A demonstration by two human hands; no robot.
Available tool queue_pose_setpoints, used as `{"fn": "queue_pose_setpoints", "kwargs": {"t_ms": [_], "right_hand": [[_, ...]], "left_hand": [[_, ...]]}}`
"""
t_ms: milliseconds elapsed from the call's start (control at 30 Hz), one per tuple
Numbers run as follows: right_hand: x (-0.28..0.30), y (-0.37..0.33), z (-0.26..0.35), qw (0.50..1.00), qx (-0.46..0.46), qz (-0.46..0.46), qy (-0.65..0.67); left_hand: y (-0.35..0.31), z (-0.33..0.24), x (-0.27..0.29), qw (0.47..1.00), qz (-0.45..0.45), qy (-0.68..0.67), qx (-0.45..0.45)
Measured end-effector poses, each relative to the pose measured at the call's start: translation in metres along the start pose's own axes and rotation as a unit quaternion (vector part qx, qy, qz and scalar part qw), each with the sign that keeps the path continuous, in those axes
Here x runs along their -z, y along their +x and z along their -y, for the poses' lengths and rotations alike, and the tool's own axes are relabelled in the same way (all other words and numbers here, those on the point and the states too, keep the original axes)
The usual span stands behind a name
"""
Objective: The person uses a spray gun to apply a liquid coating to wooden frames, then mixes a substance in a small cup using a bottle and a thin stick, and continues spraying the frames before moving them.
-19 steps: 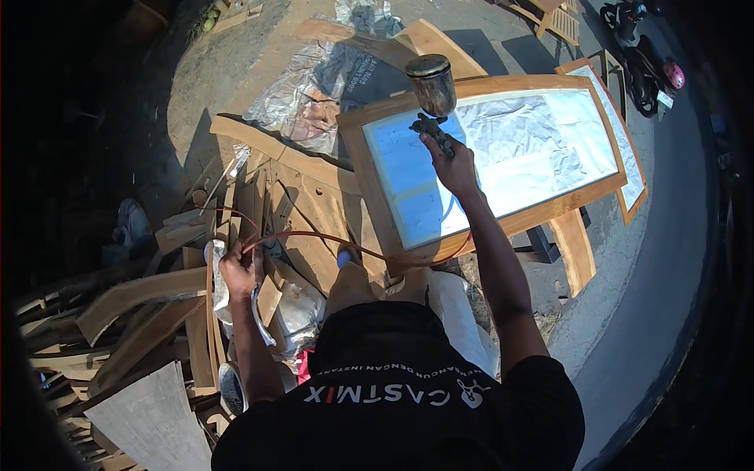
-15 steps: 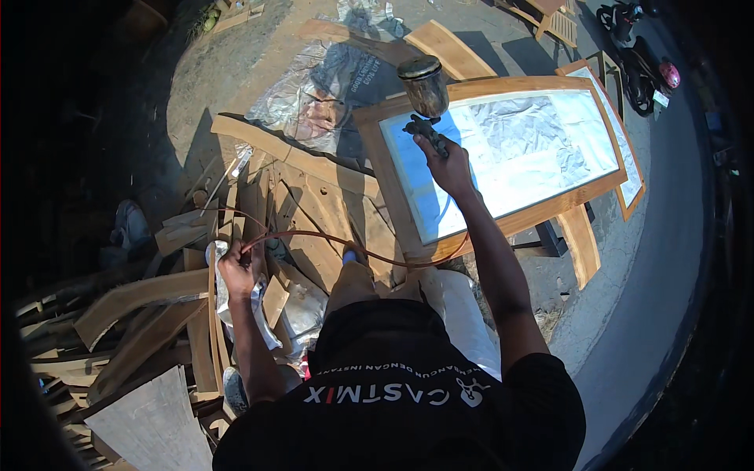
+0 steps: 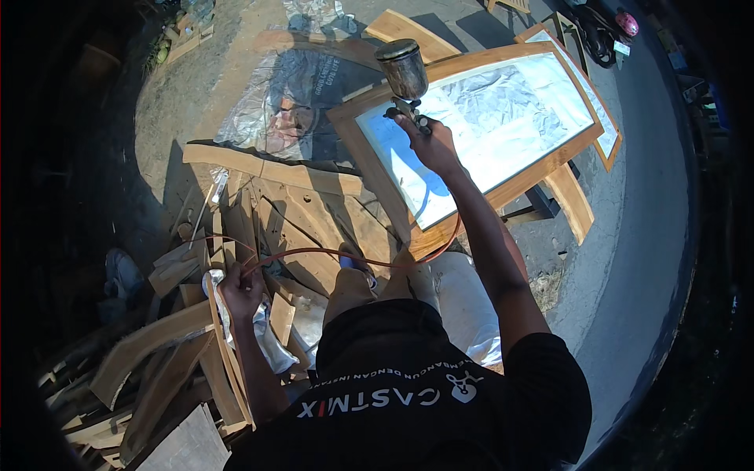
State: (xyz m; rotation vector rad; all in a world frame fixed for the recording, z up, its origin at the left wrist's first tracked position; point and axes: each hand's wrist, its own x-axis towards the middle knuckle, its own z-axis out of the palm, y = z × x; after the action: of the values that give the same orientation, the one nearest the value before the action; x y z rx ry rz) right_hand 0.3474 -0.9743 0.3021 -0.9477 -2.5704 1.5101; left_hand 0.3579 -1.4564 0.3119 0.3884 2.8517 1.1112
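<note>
My right hand point(image 3: 433, 146) is wrapped round the grip of a spray gun point(image 3: 407, 108) with a metal cup point(image 3: 404, 71) on top. It hangs over the upper left part of a wooden frame point(image 3: 503, 187), whose middle is covered with white and silvery sheeting point(image 3: 503, 110). From below the right forearm a reddish-brown hose point(image 3: 345, 256) curves across my legs to my left hand point(image 3: 240, 292), whose fingers are closed round it. That hand is beside the wood pile at the left. The gun's trigger and nozzle are partly hidden by shadow and fingers.
Offcuts of wood point(image 3: 157, 334) heap up at the left, with a grey board point(image 3: 188, 443) at the bottom. A long curved plank point(image 3: 267, 166) lies ahead of my feet, beyond it a plastic sheet point(image 3: 275, 110). Another covered frame point(image 3: 609, 141) and a parked motorbike point(image 3: 594, 35) are at the right.
My view has shifted, so the frame and planks appear farther left and higher. The spray gun stays above the frame's left part in my right hand; the left hand still holds the hose.
</note>
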Motion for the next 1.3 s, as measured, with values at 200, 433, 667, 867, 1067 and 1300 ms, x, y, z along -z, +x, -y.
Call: {"fn": "queue_pose_setpoints", "kwargs": {"t_ms": [200,433,667,867,1067,1300], "right_hand": [[0.077,0.06,-0.049,0.993,0.021,-0.111,-0.019],[0.175,0.115,-0.085,0.99,-0.018,-0.133,-0.033],[0.263,0.171,-0.132,0.979,0.007,-0.193,-0.068],[0.332,0.227,-0.185,0.97,-0.033,-0.212,-0.115],[0.387,0.262,-0.209,0.956,-0.036,-0.248,-0.15],[0.433,0.308,-0.235,0.943,-0.021,-0.289,-0.16]], "left_hand": [[0.006,-0.032,-0.036,0.999,0.018,0.031,-0.04],[0.022,-0.091,-0.082,0.997,0.044,0.045,-0.034],[0.046,-0.162,-0.136,0.99,0.068,0.041,-0.114],[0.058,-0.183,-0.175,0.988,0.105,0.023,-0.114],[0.075,-0.231,-0.213,0.984,0.154,0.018,-0.086],[0.088,-0.245,-0.248,0.971,0.202,0.046,-0.115]]}}
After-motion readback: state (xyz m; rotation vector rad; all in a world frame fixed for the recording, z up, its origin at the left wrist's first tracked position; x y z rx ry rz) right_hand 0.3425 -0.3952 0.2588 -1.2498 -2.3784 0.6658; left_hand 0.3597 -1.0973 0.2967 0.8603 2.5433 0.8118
